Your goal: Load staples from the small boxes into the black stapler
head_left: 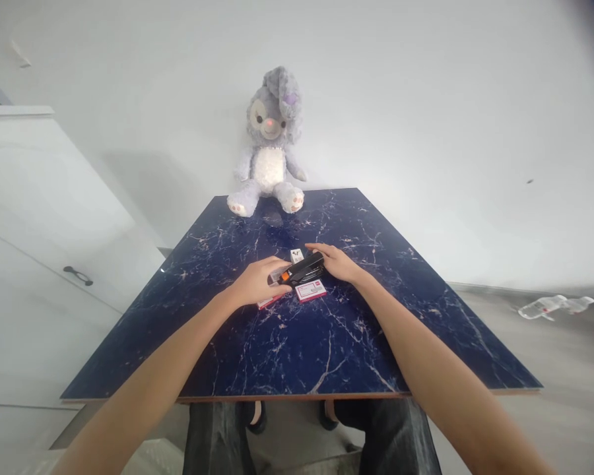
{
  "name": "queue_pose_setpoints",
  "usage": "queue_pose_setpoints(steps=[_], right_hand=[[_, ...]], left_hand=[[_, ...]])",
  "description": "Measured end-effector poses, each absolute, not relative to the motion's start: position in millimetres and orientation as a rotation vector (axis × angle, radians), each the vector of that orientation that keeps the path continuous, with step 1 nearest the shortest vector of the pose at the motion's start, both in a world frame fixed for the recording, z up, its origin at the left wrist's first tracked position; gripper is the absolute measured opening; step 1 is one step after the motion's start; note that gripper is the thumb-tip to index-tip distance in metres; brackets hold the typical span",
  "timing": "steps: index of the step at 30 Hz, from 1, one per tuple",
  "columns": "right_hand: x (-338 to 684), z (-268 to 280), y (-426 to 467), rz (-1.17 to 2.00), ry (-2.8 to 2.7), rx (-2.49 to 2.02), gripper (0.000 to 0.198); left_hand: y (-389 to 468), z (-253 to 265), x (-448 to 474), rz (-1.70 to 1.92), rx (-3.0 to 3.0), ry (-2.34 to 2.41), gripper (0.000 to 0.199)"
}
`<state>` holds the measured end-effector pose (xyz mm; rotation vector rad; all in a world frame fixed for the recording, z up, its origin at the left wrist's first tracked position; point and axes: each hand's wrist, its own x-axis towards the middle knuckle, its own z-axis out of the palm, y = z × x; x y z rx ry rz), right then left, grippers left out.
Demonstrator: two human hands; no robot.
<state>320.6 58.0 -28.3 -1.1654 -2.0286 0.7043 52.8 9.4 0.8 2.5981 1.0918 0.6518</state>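
Note:
A black stapler (pixel 301 269) with an orange part at its left end lies slantwise between my two hands at the middle of the table. My left hand (pixel 260 280) has its thumb and fingers around the stapler's left end, beside a greyish see-through piece (pixel 277 274). At the other end is my right hand (pixel 339 262), its fingers stretched out and touching or close to the stapler; its thumb is hidden. Behind the stapler stands a small white box (pixel 296 255) with dark print. In front lies a flat white-and-red box (pixel 311 291). Another red-edged box (pixel 270 301) shows partly under my left hand.
A grey plush rabbit (pixel 270 158) sits at the back of the dark blue marbled table (pixel 297 356), against the white wall. On the left stands a white cabinet (pixel 44 264) with a black handle. A clear plastic bottle (pixel 544 307) lies on the floor to the right.

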Motion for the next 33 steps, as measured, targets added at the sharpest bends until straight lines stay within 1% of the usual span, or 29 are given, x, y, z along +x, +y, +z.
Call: queue_pose_setpoints(steps=[5, 7, 9, 11, 13, 14, 15, 16, 18, 19, 21, 23, 26, 31, 32, 33], right_hand=[[319.6, -28.5, 77.3, 1.107, -1.894, -1.027, 0.047], [321.6, -27.5, 78.3, 1.224, -1.903, -0.975, 0.042], [323.6, -25.6, 75.2, 1.239, -1.890, -0.987, 0.036], [326.4, -20.7, 69.4, 1.183, -1.878, -1.074, 0.033], [331.7, -10.4, 61.4, 1.038, -1.898, -1.203, 0.036], [335.4, -3.1, 56.6, 0.927, -1.918, -1.262, 0.038], [339.4, 5.2, 51.5, 0.799, -1.955, -1.295, 0.040], [343.2, 14.0, 46.0, 0.722, -2.004, -1.302, 0.042], [348.5, 29.9, 34.7, 0.757, -2.158, -1.244, 0.040], [349.2, 35.8, 29.3, 0.824, -2.242, -1.205, 0.037], [345.9, 41.8, 20.2, 0.922, -2.382, -1.142, 0.026], [338.4, 40.8, 13.8, 0.881, -2.489, -1.122, 0.021], [326.5, 34.1, 8.4, 0.674, -2.549, -1.175, 0.026], [312.2, 26.2, -4.8, 0.477, -2.589, -1.257, 0.039], [309.2, 24.5, -8.1, 0.446, -2.590, -1.240, 0.040], [306.1, 22.9, -11.1, 0.430, -2.581, -1.241, 0.033]], left_hand=[[10.6, 0.5, 55.7, 0.608, 2.520, 1.092, 0.050], [11.9, 0.0, 54.5, 0.618, 2.521, 1.106, 0.049], [14.1, -0.1, 50.5, 0.624, 2.519, 1.130, 0.051], [16.9, 1.6, 44.2, 0.585, 2.518, 1.134, 0.058], [19.2, 5.7, 37.7, 0.537, 2.529, 1.125, 0.067], [19.7, 8.2, 35.4, 0.536, 2.540, 1.121, 0.068], [19.4, 10.7, 34.3, 0.562, 2.553, 1.119, 0.063], [18.2, 12.8, 34.6, 0.618, 2.565, 1.119, 0.052], [13.2, 14.6, 39.5, 0.789, 2.584, 1.133, 0.025], [9.7, 14.2, 43.8, 0.874, 2.588, 1.146, 0.019], [2.3, 10.9, 53.7, 0.967, 2.618, 1.161, 0.018], [-3.1, 6.2, 62.1, 0.942, 2.692, 1.123, 0.019], [-4.6, 0.6, 67.6, 0.915, 2.759, 1.102, 0.019], [-3.7, -2.1, 67.9, 1.176, 2.599, 1.360, 0.022], [-4.8, -2.8, 68.3, 1.228, 2.563, 1.390, 0.022], [-6.0, -3.7, 69.0, 1.272, 2.533, 1.403, 0.021]])
